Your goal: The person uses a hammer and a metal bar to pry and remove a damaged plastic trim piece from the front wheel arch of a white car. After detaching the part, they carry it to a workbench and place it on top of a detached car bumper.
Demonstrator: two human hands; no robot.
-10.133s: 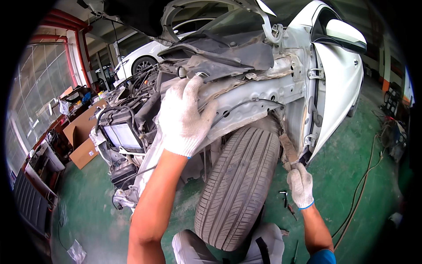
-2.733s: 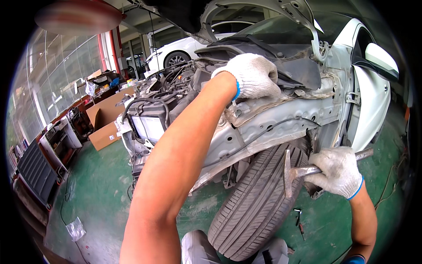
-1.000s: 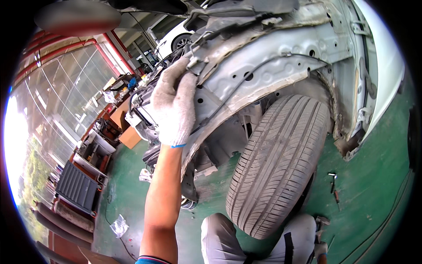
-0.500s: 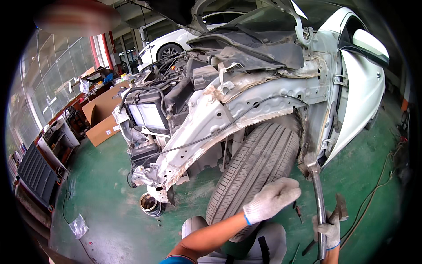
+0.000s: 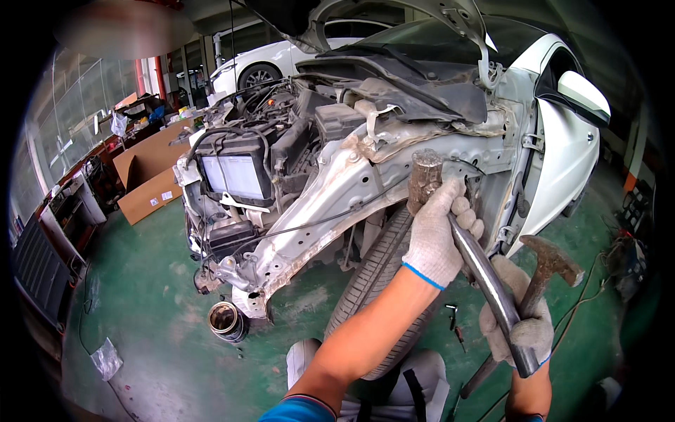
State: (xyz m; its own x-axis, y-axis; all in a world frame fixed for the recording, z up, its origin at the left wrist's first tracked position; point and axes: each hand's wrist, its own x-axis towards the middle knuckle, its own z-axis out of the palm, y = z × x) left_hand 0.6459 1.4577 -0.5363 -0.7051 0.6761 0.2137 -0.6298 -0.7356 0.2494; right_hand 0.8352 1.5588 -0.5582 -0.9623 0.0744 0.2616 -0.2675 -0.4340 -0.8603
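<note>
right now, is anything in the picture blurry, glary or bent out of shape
Head view, whole frame: fisheye bending, black corners; head view, upper left: a round blurred patch, out of focus, cause unclear; head view, lower right: a bright streak along the steel-shafted tool, while the hammer reads fairly clear; head view, right rim: deep shadow hides detail.

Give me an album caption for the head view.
Gloved left hand and right hand hold a metal tool, the right also gripping a hammer, beside a white car.
</note>
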